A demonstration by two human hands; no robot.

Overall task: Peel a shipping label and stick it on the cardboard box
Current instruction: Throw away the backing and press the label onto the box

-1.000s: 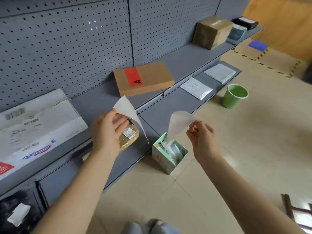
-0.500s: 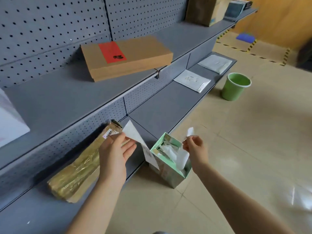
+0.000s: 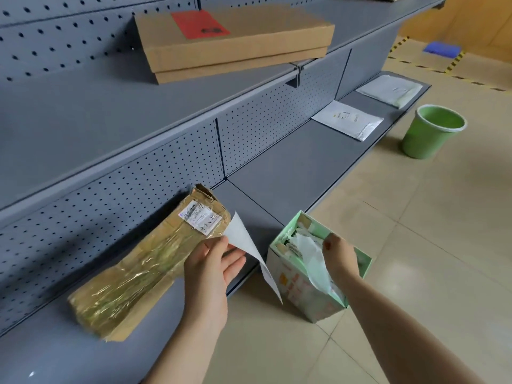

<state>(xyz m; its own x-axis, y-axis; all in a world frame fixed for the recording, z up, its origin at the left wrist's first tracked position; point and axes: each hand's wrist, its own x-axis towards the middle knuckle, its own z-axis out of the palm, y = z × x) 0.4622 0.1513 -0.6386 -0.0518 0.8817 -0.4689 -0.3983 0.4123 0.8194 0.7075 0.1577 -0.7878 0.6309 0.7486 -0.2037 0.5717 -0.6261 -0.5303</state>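
My left hand (image 3: 212,266) pinches a white shipping label (image 3: 249,245) by one edge; the label hangs down to the right, just off the end of a long tape-wrapped cardboard box (image 3: 144,261) that lies on the bottom shelf and carries a small old label (image 3: 201,218). My right hand (image 3: 339,254) is down inside an open pale-green box (image 3: 310,281) on the floor, fingers closed on a sheet of translucent backing paper (image 3: 314,257) among other scraps.
A flat cardboard box with a red sticker (image 3: 232,41) sits on the upper grey shelf (image 3: 83,117). Two white mailers (image 3: 347,120) (image 3: 389,90) lie further along the bottom shelf. A green bucket (image 3: 432,131) stands on the tiled floor.
The view has dropped towards the bottom shelf. My right hand has carried the backing paper down into the green box. My left hand has lowered the label next to the taped box.
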